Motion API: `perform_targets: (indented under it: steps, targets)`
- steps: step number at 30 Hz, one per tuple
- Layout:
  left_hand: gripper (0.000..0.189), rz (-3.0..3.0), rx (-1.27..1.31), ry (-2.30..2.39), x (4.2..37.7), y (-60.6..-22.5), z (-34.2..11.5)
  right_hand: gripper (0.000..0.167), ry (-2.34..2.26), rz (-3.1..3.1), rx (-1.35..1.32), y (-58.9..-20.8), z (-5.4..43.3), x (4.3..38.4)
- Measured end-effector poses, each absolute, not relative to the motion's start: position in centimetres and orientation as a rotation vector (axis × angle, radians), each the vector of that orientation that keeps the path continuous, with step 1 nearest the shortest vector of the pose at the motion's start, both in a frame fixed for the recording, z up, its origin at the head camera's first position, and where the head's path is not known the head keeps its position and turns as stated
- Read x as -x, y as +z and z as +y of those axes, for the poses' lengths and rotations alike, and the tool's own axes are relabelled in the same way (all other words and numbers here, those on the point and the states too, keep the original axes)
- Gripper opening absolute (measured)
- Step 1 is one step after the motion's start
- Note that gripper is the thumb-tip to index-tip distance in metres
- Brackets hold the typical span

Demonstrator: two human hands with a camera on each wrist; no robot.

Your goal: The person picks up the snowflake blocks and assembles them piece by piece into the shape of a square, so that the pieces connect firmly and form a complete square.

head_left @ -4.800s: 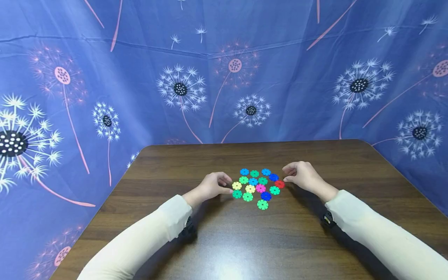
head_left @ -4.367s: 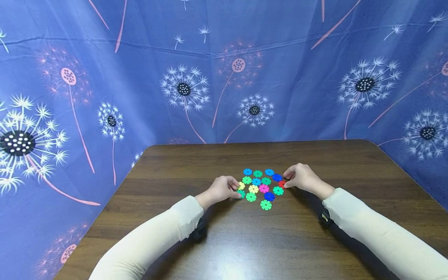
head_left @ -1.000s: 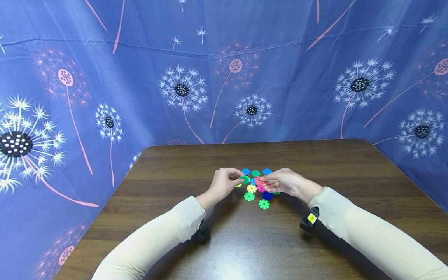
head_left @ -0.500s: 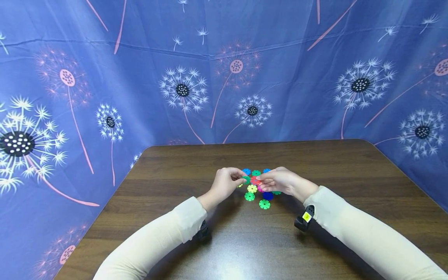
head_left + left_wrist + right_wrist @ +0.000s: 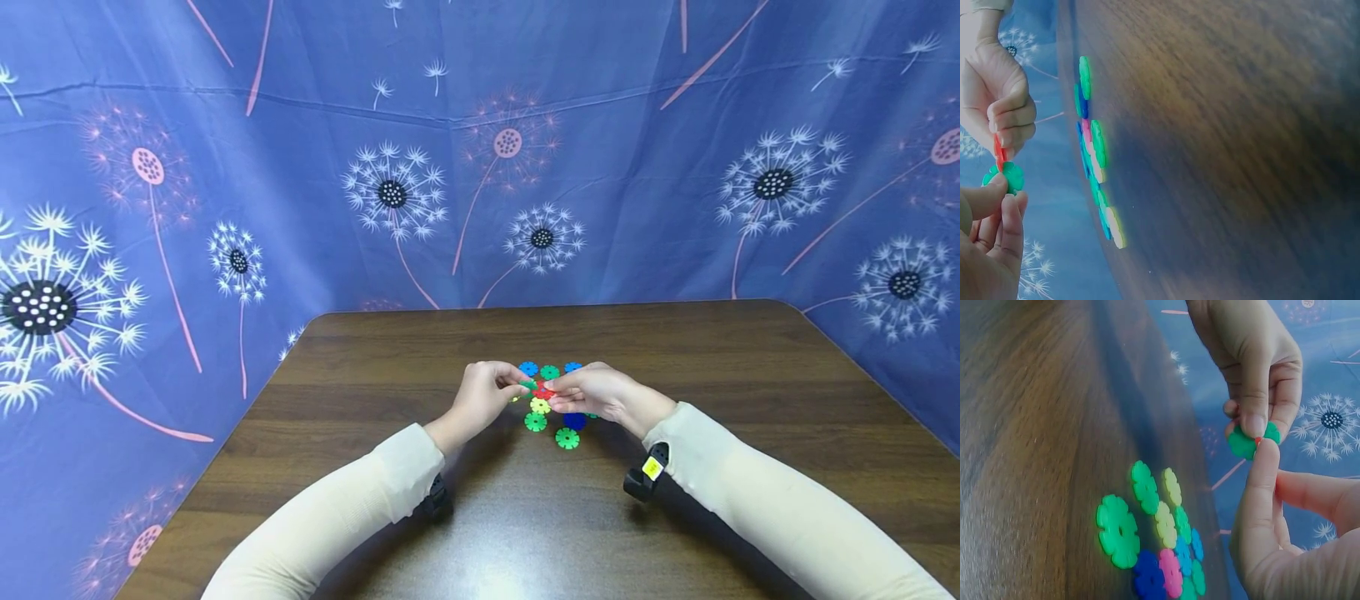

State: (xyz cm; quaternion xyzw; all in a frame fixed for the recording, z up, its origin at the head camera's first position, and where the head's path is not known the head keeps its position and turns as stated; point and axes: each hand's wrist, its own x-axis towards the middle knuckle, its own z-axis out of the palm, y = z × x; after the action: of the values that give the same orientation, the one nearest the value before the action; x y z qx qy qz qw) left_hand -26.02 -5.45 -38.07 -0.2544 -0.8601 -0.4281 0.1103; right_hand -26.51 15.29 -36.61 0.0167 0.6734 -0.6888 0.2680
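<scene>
My left hand [image 5: 478, 397] pinches a green notched snowflake building disc [image 5: 1015, 177] between thumb and fingers. Opposite it, my right hand [image 5: 609, 395] holds a red disc [image 5: 1000, 152] of the same kind. Both are held up above the table. In the left wrist view the red one stands edge-on, crosswise to the green one, and their rims meet. The right wrist view shows only a sliver of red between my fingertips, against the green disc [image 5: 1244, 445]. My fingers hide much of both pieces.
More discs lie flat below my hands: a light green one [image 5: 567, 438] nearest me, a dark blue one [image 5: 1149, 577], a pink one [image 5: 1170, 573], a yellow one [image 5: 1165, 525] and several others. The brown wooden table [image 5: 525, 517] ends at a blue patterned cloth [image 5: 637, 208].
Both discs have been lifted from the table since the oldest frames. Over the last second my right hand has moved left, bringing the red disc to the green one; my left hand has stayed nearly still.
</scene>
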Motion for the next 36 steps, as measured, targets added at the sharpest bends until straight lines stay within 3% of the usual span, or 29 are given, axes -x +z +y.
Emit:
perform_targets:
  steps: [19, 36]
  targets:
    - [0.008, -2.511, 0.755, -1.258, 26.1, -38.6, -5.8, 0.01, -1.846, 1.773, 0.053, -37.1, 15.9, 26.9]
    - [0.009, -2.545, 0.661, -1.284, 25.7, -38.3, -6.3, 0.043, -1.842, 1.958, 0.127, -36.5, 18.3, 27.7]
